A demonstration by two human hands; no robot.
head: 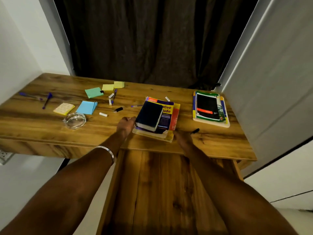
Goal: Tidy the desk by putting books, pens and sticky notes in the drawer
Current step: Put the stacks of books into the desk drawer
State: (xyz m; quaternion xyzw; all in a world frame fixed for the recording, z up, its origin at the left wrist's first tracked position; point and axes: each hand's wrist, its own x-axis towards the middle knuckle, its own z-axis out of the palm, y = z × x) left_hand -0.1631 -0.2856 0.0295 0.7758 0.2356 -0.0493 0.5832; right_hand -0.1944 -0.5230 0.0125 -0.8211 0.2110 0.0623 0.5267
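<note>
The left hand (126,125) curls its fingers around the left edge of a messy stack of books (156,119), low down near the bottom book. The right hand (183,138) is at the stack's near right corner. It touches the books there, but its fingers are blurry and partly tucked under, so I cannot tell if they hold on or just rest. A thick dark blue book with white page edges (149,117) sits on top of that stack, over a yellow and purple paperback (166,112).

Just past the right hand lies a short black marker (194,131). Farther out on that side is a second pile of flat books with a black and green cover on top (210,107).

Out past the left hand are small white and black pen caps and pens (111,100), a clear round glass ashtray (74,120), a blue pad of sticky notes (87,107), a green pad (93,92), pale yellow pads (113,86), a yellow pad (64,108) and purple pens (47,100) far off to that side.

Under both arms, a wooden drawer (160,192) is pulled open, and I see nothing inside it.

So the job looks like it is only starting. The drawer is ready, but every book, pen and sticky note is on the brown wooden desk (50,129). These books look like the first to go in.
</note>
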